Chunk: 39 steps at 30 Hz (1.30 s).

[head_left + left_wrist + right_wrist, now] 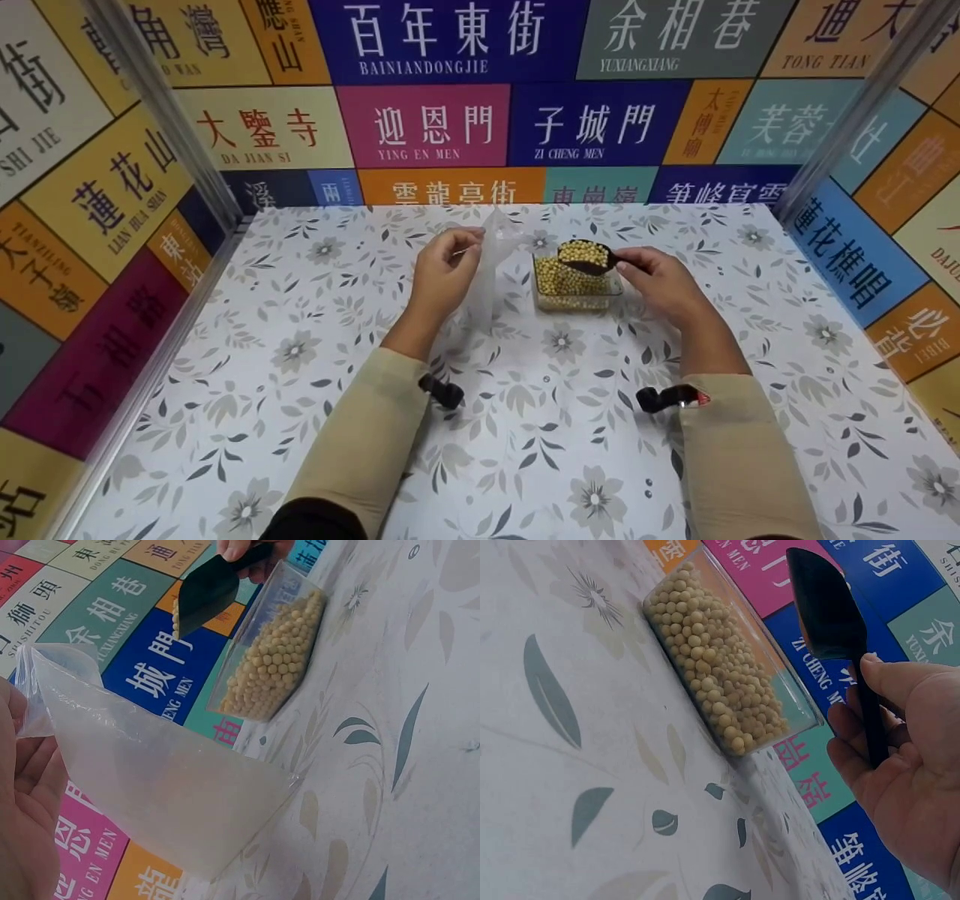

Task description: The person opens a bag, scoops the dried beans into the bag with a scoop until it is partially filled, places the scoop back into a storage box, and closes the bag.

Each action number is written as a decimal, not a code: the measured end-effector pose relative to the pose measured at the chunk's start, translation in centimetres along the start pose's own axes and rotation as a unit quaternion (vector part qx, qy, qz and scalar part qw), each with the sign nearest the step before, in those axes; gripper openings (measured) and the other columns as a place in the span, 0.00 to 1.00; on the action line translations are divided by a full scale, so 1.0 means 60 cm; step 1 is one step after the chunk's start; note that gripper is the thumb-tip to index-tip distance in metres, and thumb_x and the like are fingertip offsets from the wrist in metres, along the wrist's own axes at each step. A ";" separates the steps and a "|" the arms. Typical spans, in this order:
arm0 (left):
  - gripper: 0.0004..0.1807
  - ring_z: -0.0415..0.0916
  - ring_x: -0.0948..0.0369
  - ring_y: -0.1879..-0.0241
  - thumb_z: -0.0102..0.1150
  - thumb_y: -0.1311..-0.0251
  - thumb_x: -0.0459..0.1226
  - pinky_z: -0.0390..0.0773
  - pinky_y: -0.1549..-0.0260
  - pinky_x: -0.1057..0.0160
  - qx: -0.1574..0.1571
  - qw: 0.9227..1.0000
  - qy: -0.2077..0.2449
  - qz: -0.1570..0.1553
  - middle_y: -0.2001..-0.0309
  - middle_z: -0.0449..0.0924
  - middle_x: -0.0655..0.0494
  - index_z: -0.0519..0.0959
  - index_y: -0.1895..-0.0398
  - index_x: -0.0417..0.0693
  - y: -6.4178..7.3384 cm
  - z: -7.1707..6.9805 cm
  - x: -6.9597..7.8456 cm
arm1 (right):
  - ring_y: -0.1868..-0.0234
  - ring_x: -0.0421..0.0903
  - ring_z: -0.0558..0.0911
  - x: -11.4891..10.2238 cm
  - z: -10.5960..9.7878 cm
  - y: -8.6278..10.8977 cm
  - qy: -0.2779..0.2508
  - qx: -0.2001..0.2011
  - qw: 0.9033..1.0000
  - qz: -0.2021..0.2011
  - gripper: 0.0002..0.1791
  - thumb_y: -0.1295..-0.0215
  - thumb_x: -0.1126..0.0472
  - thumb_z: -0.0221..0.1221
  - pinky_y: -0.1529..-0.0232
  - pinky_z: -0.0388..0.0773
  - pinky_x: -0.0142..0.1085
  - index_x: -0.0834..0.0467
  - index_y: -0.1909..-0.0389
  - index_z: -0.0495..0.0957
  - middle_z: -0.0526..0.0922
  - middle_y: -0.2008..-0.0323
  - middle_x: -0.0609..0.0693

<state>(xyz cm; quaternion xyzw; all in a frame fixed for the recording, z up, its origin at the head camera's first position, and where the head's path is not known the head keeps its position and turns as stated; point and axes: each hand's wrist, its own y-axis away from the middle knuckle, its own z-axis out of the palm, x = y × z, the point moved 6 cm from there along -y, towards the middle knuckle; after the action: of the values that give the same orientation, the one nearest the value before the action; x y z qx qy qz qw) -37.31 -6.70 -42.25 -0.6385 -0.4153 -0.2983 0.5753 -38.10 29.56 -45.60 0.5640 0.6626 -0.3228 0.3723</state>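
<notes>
My right hand (pixel 664 285) grips the handle of a black scoop (pixel 829 611) heaped with round yellow soybeans (pixel 585 253). The scoop is raised over a clear rectangular container (pixel 574 302), which holds more soybeans (pixel 274 652). On the other side, my left hand (pixel 444 274) holds a translucent plastic bag (pixel 165 765) by its top edge, pinched between thumb and fingers. The bag hangs upright with its bottom at the table, left of the container. No beans show inside it.
A white tabletop (pixel 540 442) with a grey leaf and flower print lies under everything. Panels with coloured Chinese place-name signs (pixel 424 124) stand at the back and both sides. Small black devices (pixel 442 391) are strapped at both sleeve cuffs.
</notes>
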 end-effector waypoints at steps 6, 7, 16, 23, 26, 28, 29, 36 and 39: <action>0.04 0.86 0.58 0.42 0.61 0.28 0.34 0.86 0.39 0.50 -0.001 1.000 -0.001 0.004 0.45 0.88 0.50 0.84 0.57 0.43 0.001 0.000 0.003 | 0.30 0.48 0.75 -0.021 0.001 0.003 -0.003 0.000 1.000 -0.003 0.28 0.17 0.43 0.53 0.30 0.73 0.44 0.51 0.25 0.74 0.78 0.28 0.54; 0.04 0.86 0.58 0.42 0.61 0.27 0.34 0.86 0.38 0.51 -0.002 1.000 -0.003 0.004 0.45 0.88 0.50 0.84 0.57 0.43 0.001 0.000 0.004 | 0.30 0.49 0.75 -0.026 0.001 0.004 -0.005 -0.001 1.000 -0.007 0.28 0.17 0.43 0.53 0.31 0.73 0.44 0.52 0.25 0.74 0.77 0.28 0.54; 0.04 0.86 0.59 0.42 0.60 0.28 0.34 0.86 0.38 0.54 -0.003 1.000 -0.009 -0.001 0.44 0.87 0.50 0.83 0.57 0.43 0.000 0.001 0.008 | 0.26 0.53 0.74 -0.080 0.008 0.005 -0.019 0.001 0.999 -0.032 0.28 0.17 0.43 0.54 0.24 0.70 0.52 0.53 0.26 0.74 0.76 0.28 0.56; 0.03 0.86 0.57 0.42 0.61 0.29 0.32 0.86 0.38 0.53 -0.005 1.000 0.012 -0.001 0.44 0.87 0.49 0.83 0.57 0.42 -0.001 0.001 0.009 | 0.29 0.52 0.76 -0.133 0.028 -0.016 -0.003 -0.018 0.999 -0.047 0.25 0.17 0.45 0.55 0.28 0.73 0.51 0.52 0.28 0.77 0.78 0.30 0.55; 0.04 0.86 0.56 0.42 0.62 0.29 0.32 0.86 0.38 0.54 -0.008 1.000 0.011 0.006 0.43 0.87 0.48 0.83 0.57 0.41 -0.002 0.000 0.011 | 0.35 0.52 0.78 -0.164 0.039 -0.027 0.029 -0.027 0.997 -0.059 0.23 0.17 0.45 0.55 0.34 0.75 0.49 0.51 0.30 0.79 0.79 0.32 0.54; 0.04 0.86 0.57 0.42 0.61 0.28 0.33 0.86 0.39 0.56 -0.009 1.000 0.004 0.012 0.43 0.87 0.48 0.83 0.57 0.42 -0.002 -0.002 0.013 | 0.38 0.52 0.78 -0.186 0.045 -0.033 0.059 -0.035 0.995 -0.066 0.22 0.17 0.46 0.55 0.37 0.75 0.49 0.49 0.31 0.80 0.79 0.34 0.53; 0.04 0.86 0.57 0.42 0.61 0.27 0.33 0.86 0.39 0.57 -0.010 1.000 0.000 0.016 0.43 0.87 0.48 0.84 0.57 0.42 -0.003 -0.002 0.015 | 0.39 0.52 0.78 -0.196 0.047 -0.036 0.077 -0.038 0.994 -0.069 0.21 0.17 0.46 0.55 0.38 0.75 0.49 0.49 0.32 0.80 0.79 0.35 0.52; 0.07 0.85 0.59 0.41 0.59 0.22 0.37 0.85 0.40 0.62 -0.014 0.999 -0.026 0.028 0.41 0.86 0.51 0.83 0.53 0.44 -0.006 -0.008 0.021 | 0.34 0.55 0.77 -0.251 0.062 -0.046 0.190 -0.062 0.976 -0.084 0.21 0.15 0.50 0.52 0.31 0.75 0.55 0.50 0.29 0.77 0.74 0.32 0.54; 0.07 0.84 0.60 0.40 0.58 0.21 0.38 0.85 0.40 0.62 -0.014 0.999 -0.031 0.029 0.40 0.86 0.52 0.83 0.52 0.45 -0.007 -0.009 0.021 | 0.32 0.56 0.76 -0.264 0.066 -0.046 0.213 -0.067 0.971 -0.085 0.22 0.15 0.50 0.52 0.29 0.75 0.57 0.51 0.27 0.76 0.72 0.29 0.56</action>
<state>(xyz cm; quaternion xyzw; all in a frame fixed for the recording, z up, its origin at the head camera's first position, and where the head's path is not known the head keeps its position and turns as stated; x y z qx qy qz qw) -36.99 -7.00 -40.86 -0.6670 -0.4103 -0.2674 0.5615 -38.94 17.74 -34.07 0.5349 0.7926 -0.1804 0.2305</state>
